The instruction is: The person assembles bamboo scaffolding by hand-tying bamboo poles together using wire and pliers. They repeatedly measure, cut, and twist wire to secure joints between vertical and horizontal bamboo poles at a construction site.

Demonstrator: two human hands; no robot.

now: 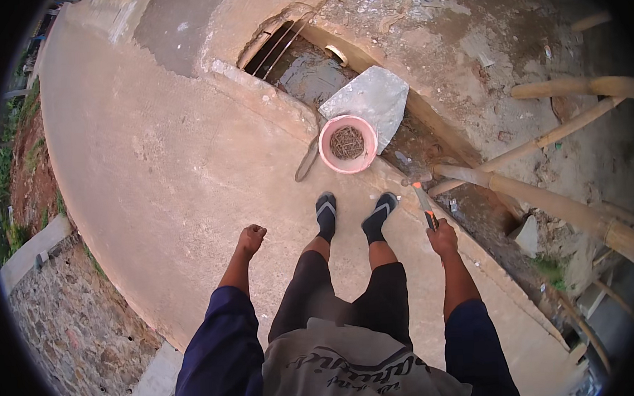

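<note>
Hammer (426, 208) in the right hand (442, 239) was what I noticed first from my distant seat: the fingers were wrapped round its black-and-orange handle, and the metal head pointed forward, out over the edge of the drainage channel. The left hand (252, 239) hung over bare concrete pavement (164, 163), well apart from the hammer, its fingers curled in narrow — I could not tell whether anything small was pinched inside. Ahead of the feet, roughly between the two hands, stood a pink bucket (348, 167) with a heap of thin, brownish, nail-like pieces (347, 142) in its bottom. Just beyond the bucket I saw a pale grey slab (380, 94) lying across the channel; the bucket overlapped its near corner in my view, though I could not make out whether they touched. Just left of the bucket lay a narrow looped strip (306, 163). Farther off, thin bars (282, 51) crossed an open pit (310, 73) with dark water in it. Bamboo poles (568, 205) reached in from the right, and dark flip-flops (325, 206) with grey straps were planted on the pavement — toes toward the bucket.
</note>
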